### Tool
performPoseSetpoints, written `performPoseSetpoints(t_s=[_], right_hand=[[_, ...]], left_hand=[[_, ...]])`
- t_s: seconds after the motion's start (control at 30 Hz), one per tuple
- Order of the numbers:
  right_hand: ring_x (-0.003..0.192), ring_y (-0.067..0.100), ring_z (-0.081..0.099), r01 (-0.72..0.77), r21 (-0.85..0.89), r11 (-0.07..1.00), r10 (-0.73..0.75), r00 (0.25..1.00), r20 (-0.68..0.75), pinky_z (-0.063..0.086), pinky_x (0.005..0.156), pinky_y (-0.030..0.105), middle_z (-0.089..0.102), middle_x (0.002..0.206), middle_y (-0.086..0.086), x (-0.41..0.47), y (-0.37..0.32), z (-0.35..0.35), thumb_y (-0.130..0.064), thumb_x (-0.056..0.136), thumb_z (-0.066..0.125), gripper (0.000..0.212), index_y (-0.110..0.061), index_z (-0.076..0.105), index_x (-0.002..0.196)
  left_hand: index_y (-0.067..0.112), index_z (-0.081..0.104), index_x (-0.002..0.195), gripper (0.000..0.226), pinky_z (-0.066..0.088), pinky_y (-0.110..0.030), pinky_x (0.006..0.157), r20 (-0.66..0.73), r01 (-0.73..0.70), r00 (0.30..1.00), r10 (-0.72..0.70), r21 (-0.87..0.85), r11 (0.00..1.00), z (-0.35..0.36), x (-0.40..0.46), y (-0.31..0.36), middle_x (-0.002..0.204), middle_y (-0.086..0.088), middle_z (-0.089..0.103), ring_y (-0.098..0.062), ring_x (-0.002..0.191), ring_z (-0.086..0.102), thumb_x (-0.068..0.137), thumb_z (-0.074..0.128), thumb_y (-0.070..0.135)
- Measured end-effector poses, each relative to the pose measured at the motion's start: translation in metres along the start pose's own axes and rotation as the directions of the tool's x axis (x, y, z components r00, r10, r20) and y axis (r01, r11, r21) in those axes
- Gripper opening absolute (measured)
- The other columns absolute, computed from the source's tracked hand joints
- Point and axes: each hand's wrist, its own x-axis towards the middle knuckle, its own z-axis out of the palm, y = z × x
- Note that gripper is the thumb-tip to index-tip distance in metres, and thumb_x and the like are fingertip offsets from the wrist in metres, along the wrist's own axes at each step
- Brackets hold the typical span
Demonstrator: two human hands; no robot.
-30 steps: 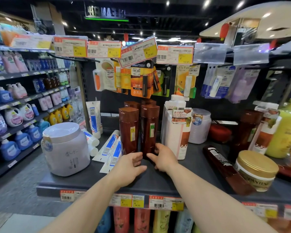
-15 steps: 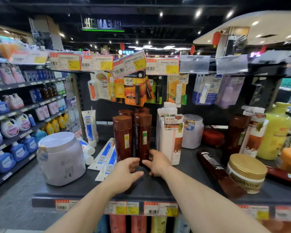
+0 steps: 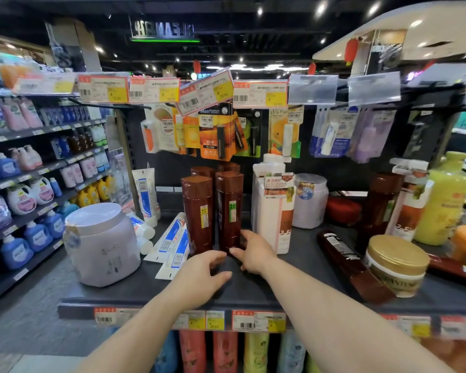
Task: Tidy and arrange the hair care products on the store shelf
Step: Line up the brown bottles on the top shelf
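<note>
I have both hands low in the middle of the frame, at the foot of two tall brown bottles standing side by side on the dark shelf [image 3: 301,289]. My right hand [image 3: 252,251] curls around the base of the right brown bottle [image 3: 229,211], thumb in front and fingers wrapped behind its right edge. My left hand [image 3: 202,273] sits just in front of the left brown bottle [image 3: 198,214], fingers loosely bent with the tips close to its base; I cannot tell whether they touch it. More brown bottles stand directly behind this pair. Just right of them is a white bottle pack [image 3: 273,211] with a brown band, upright, and behind that a white jar [image 3: 310,203]. Toward the lower right of the frame a brown bottle [image 3: 353,265] lies flat on the shelf, beside a gold-lidded jar [image 3: 397,265]. At centre left a big pale tub [image 3: 102,243] stands near the shelf edge, with white-and-blue tubes [image 3: 172,238] lying flat between it and the bottles. Price tags [image 3: 258,320] line the front rail.
</note>
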Motion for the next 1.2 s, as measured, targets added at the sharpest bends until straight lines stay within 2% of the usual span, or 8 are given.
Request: performPoseSetpoints(t_s=[0.17, 0.33, 0.57, 0.7, 0.8, 0.9, 1.07, 1.2], right_hand=[[0.130, 0.021, 0.047, 0.098, -0.090, 0.991, -0.100, 0.995, -0.012, 0.039, 0.105, 0.033, 0.049, 0.143, 0.003, -0.042, 0.003, -0.033, -0.023, 0.093, 0.060, 0.062, -0.025, 0.031, 0.147], [0.112, 0.016, 0.058, 0.128, -0.304, 0.944, -0.189, 0.965, -0.181, 0.046, 0.093, 0.030, 0.062, 0.125, -0.004, -0.086, 0.033, -0.099, -0.025, 0.091, 0.062, 0.043, -0.028, 0.052, 0.133], [0.114, 0.025, 0.056, -0.084, -0.545, 0.834, -0.149, 0.917, -0.369, 0.042, 0.095, 0.033, 0.066, 0.119, 0.000, -0.122, 0.101, -0.180, -0.026, 0.086, 0.066, 0.035, -0.025, 0.062, 0.121], [0.119, 0.025, 0.052, -0.134, -0.594, 0.793, -0.146, 0.905, -0.400, 0.041, 0.099, 0.038, 0.063, 0.124, -0.003, -0.130, 0.131, -0.195, -0.038, 0.083, 0.066, 0.039, -0.031, 0.063, 0.121], [0.124, 0.026, 0.046, -0.195, -0.567, 0.800, -0.055, 0.918, -0.393, 0.040, 0.098, 0.037, 0.053, 0.135, -0.001, -0.131, 0.142, -0.201, -0.048, 0.085, 0.062, 0.049, -0.032, 0.055, 0.130], [0.121, 0.025, 0.049, -0.187, -0.545, 0.817, -0.026, 0.933, -0.360, 0.044, 0.094, 0.037, 0.053, 0.135, 0.001, -0.131, 0.145, -0.203, -0.050, 0.086, 0.060, 0.051, -0.030, 0.051, 0.132], [0.116, 0.024, 0.051, -0.114, -0.591, 0.798, -0.115, 0.935, -0.335, 0.044, 0.092, 0.036, 0.059, 0.124, -0.001, -0.126, 0.137, -0.196, -0.045, 0.086, 0.062, 0.047, -0.030, 0.055, 0.130], [0.127, 0.019, 0.045, 0.015, -0.656, 0.755, -0.229, 0.943, -0.241, 0.038, 0.106, 0.037, 0.055, 0.136, -0.003, -0.112, 0.123, -0.180, -0.043, 0.082, 0.068, 0.056, -0.029, 0.052, 0.134]], left_hand=[[0.030, 0.060, 0.122, 0.035, 0.045, -0.028, 0.100, -0.006, -0.166, 0.986, 0.167, 0.079, 0.983, 0.005, 0.004, 0.034, 0.118, 0.015, 0.064, -0.002, 0.111, 0.056, 0.087, 0.065, 0.030], [0.026, 0.056, 0.130, 0.041, 0.038, -0.027, 0.105, 0.060, -0.330, 0.944, 0.325, 0.146, 0.933, 0.040, 0.023, 0.085, 0.131, 0.009, 0.059, -0.011, 0.123, 0.051, 0.090, 0.062, 0.030], [0.030, 0.034, 0.146, 0.065, 0.015, -0.031, 0.116, 0.248, -0.524, 0.851, 0.462, 0.371, 0.766, 0.103, 0.055, 0.136, 0.157, 0.003, 0.027, -0.022, 0.145, 0.021, 0.089, 0.064, 0.028], [0.030, 0.030, 0.148, 0.075, 0.009, -0.029, 0.117, 0.276, -0.586, 0.810, 0.517, 0.398, 0.706, 0.131, 0.069, 0.146, 0.158, 0.001, 0.023, -0.024, 0.146, 0.017, 0.084, 0.069, 0.026], [0.031, 0.030, 0.148, 0.076, 0.014, -0.035, 0.120, 0.317, -0.623, 0.782, 0.536, 0.380, 0.684, 0.143, 0.078, 0.152, 0.158, 0.000, 0.024, -0.020, 0.147, 0.016, 0.083, 0.064, 0.013], [0.029, 0.037, 0.146, 0.070, 0.013, -0.025, 0.116, 0.349, -0.650, 0.757, 0.553, 0.315, 0.691, 0.144, 0.080, 0.155, 0.156, 0.004, 0.029, -0.015, 0.145, 0.022, 0.084, 0.057, 0.004], [0.028, 0.039, 0.144, 0.070, 0.009, -0.013, 0.110, 0.346, -0.668, 0.739, 0.578, 0.266, 0.695, 0.130, 0.075, 0.140, 0.155, 0.005, 0.031, -0.012, 0.144, 0.025, 0.083, 0.056, 0.000], [0.030, 0.040, 0.143, 0.072, 0.013, -0.020, 0.117, 0.355, -0.617, 0.769, 0.531, 0.198, 0.761, 0.104, 0.066, 0.118, 0.152, 0.010, 0.033, -0.007, 0.142, 0.026, 0.082, 0.059, -0.002]])
